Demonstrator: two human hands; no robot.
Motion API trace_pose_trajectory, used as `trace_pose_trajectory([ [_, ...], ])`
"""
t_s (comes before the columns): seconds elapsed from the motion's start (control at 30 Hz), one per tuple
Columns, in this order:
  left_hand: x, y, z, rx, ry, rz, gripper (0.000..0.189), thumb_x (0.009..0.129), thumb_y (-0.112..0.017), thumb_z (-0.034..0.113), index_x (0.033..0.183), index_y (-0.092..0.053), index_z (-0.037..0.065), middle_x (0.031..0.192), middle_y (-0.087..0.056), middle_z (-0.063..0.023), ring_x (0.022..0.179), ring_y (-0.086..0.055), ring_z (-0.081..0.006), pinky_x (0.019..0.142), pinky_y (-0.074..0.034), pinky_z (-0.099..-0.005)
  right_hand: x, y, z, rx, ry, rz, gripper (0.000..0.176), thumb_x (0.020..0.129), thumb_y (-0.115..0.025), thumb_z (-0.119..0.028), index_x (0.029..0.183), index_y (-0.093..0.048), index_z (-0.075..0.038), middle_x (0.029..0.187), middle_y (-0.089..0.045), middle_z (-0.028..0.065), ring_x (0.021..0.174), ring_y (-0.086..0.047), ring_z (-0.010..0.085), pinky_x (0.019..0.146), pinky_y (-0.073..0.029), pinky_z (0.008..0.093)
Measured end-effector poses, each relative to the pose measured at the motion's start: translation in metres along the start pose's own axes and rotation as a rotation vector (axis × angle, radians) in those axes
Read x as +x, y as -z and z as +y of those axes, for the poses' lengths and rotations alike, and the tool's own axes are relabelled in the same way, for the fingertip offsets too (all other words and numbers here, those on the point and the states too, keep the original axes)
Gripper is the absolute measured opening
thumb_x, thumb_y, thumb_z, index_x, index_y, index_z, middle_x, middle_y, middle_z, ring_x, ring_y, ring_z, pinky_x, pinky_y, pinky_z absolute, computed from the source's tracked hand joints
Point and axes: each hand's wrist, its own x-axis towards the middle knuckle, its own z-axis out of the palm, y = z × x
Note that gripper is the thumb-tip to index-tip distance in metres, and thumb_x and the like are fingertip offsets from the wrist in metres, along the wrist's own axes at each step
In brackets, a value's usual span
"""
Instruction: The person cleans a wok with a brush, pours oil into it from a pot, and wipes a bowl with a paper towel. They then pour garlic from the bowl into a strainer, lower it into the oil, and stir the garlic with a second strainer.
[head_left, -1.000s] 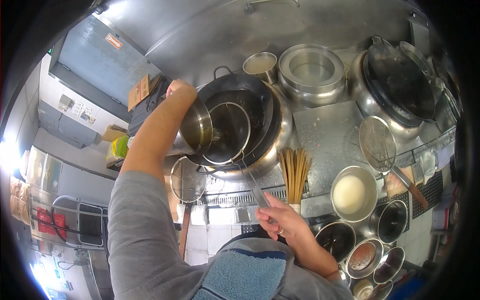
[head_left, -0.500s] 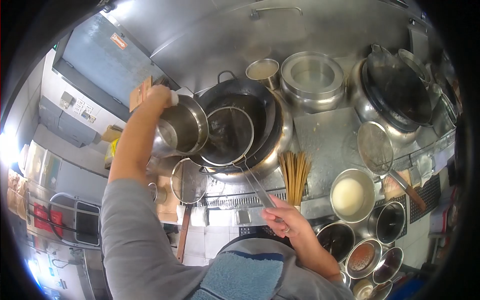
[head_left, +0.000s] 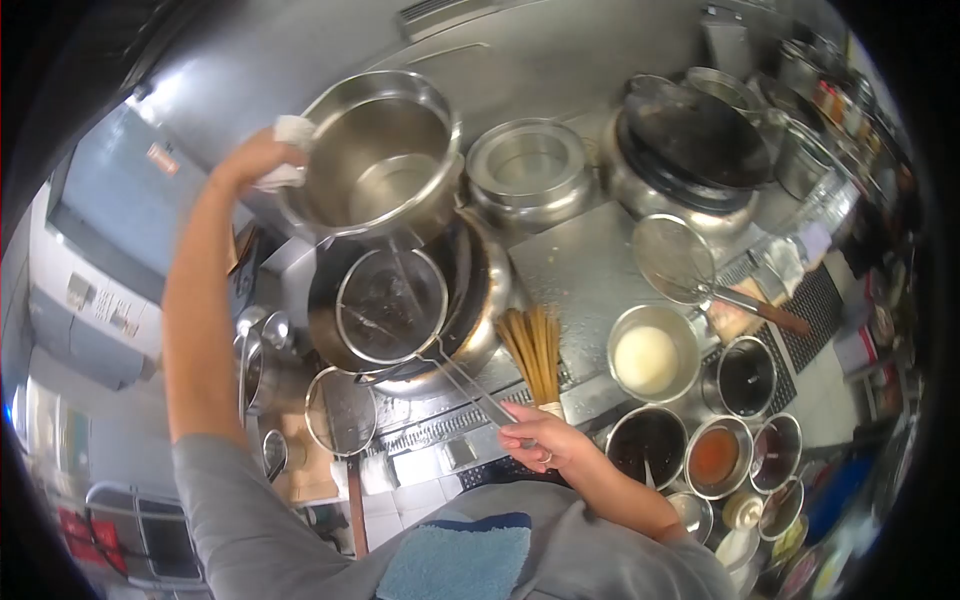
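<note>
My left hand [head_left: 262, 160], closed with a white cloth [head_left: 287, 150] at its fingers, grips the rim of a large steel pot [head_left: 385, 160]. That pot is tipped over a dark wok [head_left: 463, 285], its mouth facing me. A pale streak, apparently liquid, runs from its lower rim toward a round wire strainer [head_left: 390, 305]. The strainer lies over the wok, and my right hand [head_left: 540, 437] has its fingers wrapped round the long metal handle. A bamboo brush [head_left: 533, 350] stands just beyond my right hand.
A second strainer [head_left: 342, 410] lies left of the wok's front. Right of it are a lidless steel pot [head_left: 527, 165], another wok [head_left: 697, 130], a wooden-handled strainer [head_left: 675, 255], a pot with pale contents [head_left: 650, 355] and several sauce containers [head_left: 717, 457].
The steel pot has risen and moved right over the wok, tipping toward me, with a streak now below its rim. The view has shifted right. My right hand still holds the strainer.
</note>
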Motion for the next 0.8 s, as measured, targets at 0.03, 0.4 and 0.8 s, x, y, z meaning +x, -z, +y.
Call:
trace_pose_trajectory([
  [0.03, 0.02, -0.027, 0.002, -0.091, -0.029, -0.021, 0.037, 0.066, -0.068, 0.01, 0.101, -0.063, 0.0, 0.085, -0.066, -0.0101, 0.073, -0.064, -0.0207, 0.065, -0.051, -0.0331, -0.001, 0.001, 0.003, -0.006, 0.007, 0.01, 0.045, 0.091, -0.05, -0.01, 0.132, -0.034, -0.005, 0.071, -0.042, 0.001, 0.041, -0.035, 0.0027, 0.029, -0.033, 0.0194],
  [0.4, 0.08, -0.4, 0.037, -0.41, 0.383, 0.168, 0.042, 0.07, -0.066, 0.008, 0.111, -0.059, 0.001, 0.106, -0.063, -0.0185, 0.092, -0.066, -0.033, 0.068, -0.056, -0.0451, 0.002, 0.01, 0.025, 0.019, 0.058, 0.11, 0.046, 0.092, -0.049, -0.006, 0.136, -0.037, -0.01, 0.081, -0.048, 0.0019, 0.05, -0.036, 0.0034, 0.035, -0.024, 0.0159],
  [0.8, -0.049, -0.348, 0.006, -1.255, -0.062, -0.296, 0.023, 0.084, -0.066, 0.015, 0.103, -0.057, 0.005, 0.089, -0.062, -0.0031, 0.077, -0.061, -0.0131, 0.065, -0.052, -0.0306, -0.005, -0.016, 0.018, -0.071, 0.006, 0.46, 0.057, 0.091, -0.047, -0.002, 0.144, -0.029, -0.011, 0.078, -0.052, 0.0047, 0.046, -0.031, 0.0024, 0.034, -0.019, 0.0158],
])
